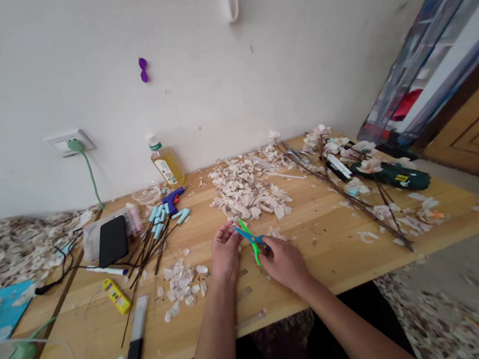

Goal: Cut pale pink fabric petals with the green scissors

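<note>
My right hand (pixel 284 261) grips a pair of scissors (pixel 252 240) with one blue and one bright green side, its blades spread and pointing up and left. Close by the blade tips, my left hand (pixel 225 249) pinches a small pale flake, mostly covered by the fingers. Beyond both hands lies a heap of whitish, petal-like flakes (pixel 245 187). A smaller pile of pale flakes (pixel 179 280) is to the left of my left forearm.
Along the left are a utility knife (pixel 137 334), a yellow box (pixel 116 296), a black phone (pixel 112 240), dark sticks (pixel 152 246) and a blue glue gun (pixel 173 199). A bottle (pixel 166 162) stands by the wall. Branches with pale blossoms (pixel 347 192) lie right.
</note>
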A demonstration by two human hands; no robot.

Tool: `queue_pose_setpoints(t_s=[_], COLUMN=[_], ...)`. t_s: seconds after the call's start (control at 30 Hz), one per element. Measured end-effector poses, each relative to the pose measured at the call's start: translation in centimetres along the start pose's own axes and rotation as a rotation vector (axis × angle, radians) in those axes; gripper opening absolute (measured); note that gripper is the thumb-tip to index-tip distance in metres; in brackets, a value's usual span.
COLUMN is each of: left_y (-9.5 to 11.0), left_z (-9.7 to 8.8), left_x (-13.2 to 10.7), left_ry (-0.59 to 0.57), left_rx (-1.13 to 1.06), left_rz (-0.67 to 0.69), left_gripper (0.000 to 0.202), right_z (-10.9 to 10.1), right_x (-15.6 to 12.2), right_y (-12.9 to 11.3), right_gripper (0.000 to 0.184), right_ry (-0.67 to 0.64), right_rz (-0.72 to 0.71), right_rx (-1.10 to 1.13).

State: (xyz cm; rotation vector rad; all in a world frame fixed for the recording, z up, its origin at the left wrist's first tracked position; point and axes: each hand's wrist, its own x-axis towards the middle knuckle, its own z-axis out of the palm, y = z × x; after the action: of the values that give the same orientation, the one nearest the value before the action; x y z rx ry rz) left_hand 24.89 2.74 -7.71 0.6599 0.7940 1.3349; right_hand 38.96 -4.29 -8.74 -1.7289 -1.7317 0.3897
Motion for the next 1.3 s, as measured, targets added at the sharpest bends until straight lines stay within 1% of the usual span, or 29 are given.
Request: queue_pose_setpoints(t_s=[0.33, 0.47, 0.6, 0.87, 1.03, 1.13, 1.3], left_y=[-0.08, -0.05, -0.03, 0.21, 0.02, -0.04, -0.09], left_z=[0.12, -0.03, -0.21, -0.25, -0.48, -0.51, -0.41], left_x=[0.04, 0.08, 0.20, 0.21, 0.30, 0.26, 0.21], left_ry=[-0.022, -0.037, -0.045, 0.009, 0.005, 0.001, -0.005], left_rx=[0.027, 0.054, 0.049, 0.031, 0.048, 0.032, -0.007], left_rz=[0.006, 0.020, 0.018, -0.015, -0.027, -0.043, -0.044], left_gripper=[0.046, 0.044, 0.044, 0.036, 0.036, 0.036, 0.041], right_z=[0.09, 0.07, 0.19, 0.33, 0.35, 0.40, 0.45], right_x=[-0.01, 0.01, 0.02, 0.17, 0.15, 0.13, 0.12], right_y=[0.21, 0.24, 0.45, 0.66, 0.48, 0.37, 0.33], right_gripper=[0.009, 0.008, 0.010, 0.016, 0.012, 0.009, 0.005], right_ry=[0.008, 0.003, -0.001, -0.004, 0.013, 0.037, 0.041], right_rz=[-0.008, -0.002, 0.005, 0.095, 0.081, 0.050, 0.026], right_rx=[0.015, 0.011, 0.005, -0.020, -0.024, -0.022, -0.016])
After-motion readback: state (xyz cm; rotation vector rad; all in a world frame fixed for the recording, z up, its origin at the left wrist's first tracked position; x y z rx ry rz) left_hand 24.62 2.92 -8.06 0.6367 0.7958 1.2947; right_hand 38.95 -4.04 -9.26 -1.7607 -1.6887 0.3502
